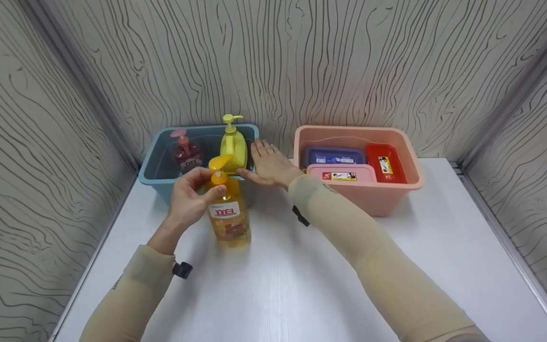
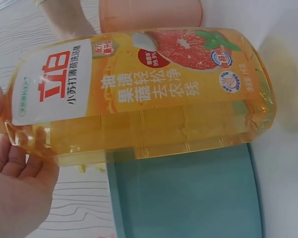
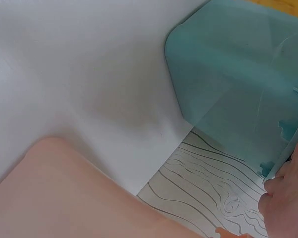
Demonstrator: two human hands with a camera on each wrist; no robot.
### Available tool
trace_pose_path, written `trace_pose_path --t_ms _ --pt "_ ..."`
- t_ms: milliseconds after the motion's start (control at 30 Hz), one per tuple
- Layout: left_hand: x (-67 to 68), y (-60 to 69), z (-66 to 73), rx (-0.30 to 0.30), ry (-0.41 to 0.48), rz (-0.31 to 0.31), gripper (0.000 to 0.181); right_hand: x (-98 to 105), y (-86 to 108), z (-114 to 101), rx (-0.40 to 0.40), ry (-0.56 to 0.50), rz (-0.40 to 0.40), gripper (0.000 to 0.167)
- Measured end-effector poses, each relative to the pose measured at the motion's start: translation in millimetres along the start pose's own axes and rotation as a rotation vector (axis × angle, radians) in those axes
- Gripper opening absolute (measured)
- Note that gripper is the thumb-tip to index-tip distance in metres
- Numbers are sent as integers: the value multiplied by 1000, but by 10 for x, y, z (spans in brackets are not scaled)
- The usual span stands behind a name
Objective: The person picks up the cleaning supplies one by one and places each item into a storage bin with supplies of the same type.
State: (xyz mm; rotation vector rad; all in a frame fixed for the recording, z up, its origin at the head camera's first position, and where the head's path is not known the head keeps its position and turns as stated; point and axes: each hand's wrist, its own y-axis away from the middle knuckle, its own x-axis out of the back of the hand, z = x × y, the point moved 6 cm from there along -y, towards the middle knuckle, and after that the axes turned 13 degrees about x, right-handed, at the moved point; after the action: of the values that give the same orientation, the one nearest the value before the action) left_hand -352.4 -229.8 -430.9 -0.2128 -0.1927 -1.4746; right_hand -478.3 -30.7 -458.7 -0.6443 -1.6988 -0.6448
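Observation:
A clear bottle of orange dish soap (image 1: 226, 216) with a yellow pump top stands before the blue bin (image 1: 159, 182), its label toward me. My left hand (image 1: 189, 197) holds it near the neck, thumb and fingers on either side. In the left wrist view, the dish soap bottle (image 2: 139, 94) spans the picture, printed with grapefruit. My right hand (image 1: 269, 164) lies on the bin's right rim, fingers extended and thumb reaching over the front corner. Inside the bin are a yellow pump bottle (image 1: 238, 147) and a dark red pump bottle (image 1: 189, 154).
To the right stands a pink bin (image 1: 373, 202). It contains a blue lidded box (image 1: 337, 154), a pink lidded box (image 1: 342, 172) and a red lidded box (image 1: 387, 164). Both bins are on a white table (image 1: 273, 294), near the wood-grain patterned back wall (image 1: 273, 66).

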Motion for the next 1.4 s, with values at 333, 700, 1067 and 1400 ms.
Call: trace_pose_path --t_ms 333,700,1067,1400 --pt "163 30 200 -67 -12 30 30 -11 -28 30 -4 26 -9 108" --pt "377 14 422 -48 -38 28 33 8 -11 56 -15 24 -2 108" --pt "616 1 581 -84 -21 64 34 3 -17 26 -2 29 -9 107" --pt "795 -33 836 -111 -4 121 33 -11 -41 16 7 19 -21 107"
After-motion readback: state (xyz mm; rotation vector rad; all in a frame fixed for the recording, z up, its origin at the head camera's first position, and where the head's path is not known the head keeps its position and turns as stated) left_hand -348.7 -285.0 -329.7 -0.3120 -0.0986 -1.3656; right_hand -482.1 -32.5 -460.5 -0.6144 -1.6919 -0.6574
